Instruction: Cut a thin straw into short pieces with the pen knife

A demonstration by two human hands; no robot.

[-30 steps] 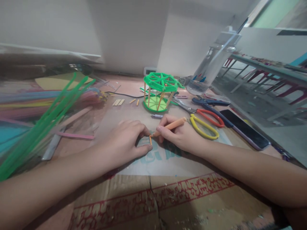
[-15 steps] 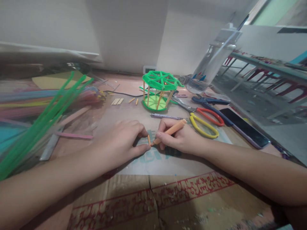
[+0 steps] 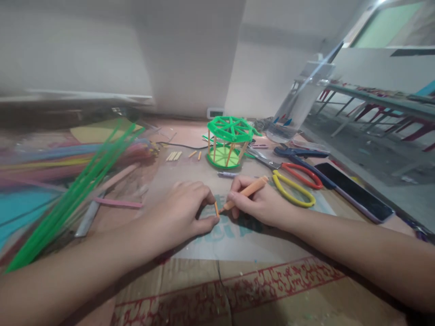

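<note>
Over the pale sheet (image 3: 238,253), we find the left hand (image 3: 185,208) pinching an orange stick (image 3: 216,209), the right hand (image 3: 256,201) gripping a marker (image 3: 250,187); we judge the stick light, stiff, best held endwise.

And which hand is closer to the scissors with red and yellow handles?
Right. The right hand, holding an orange marker, is just left of the scissors. The left hand, pinching a small orange stick, is farther left, beyond the right hand.
</note>
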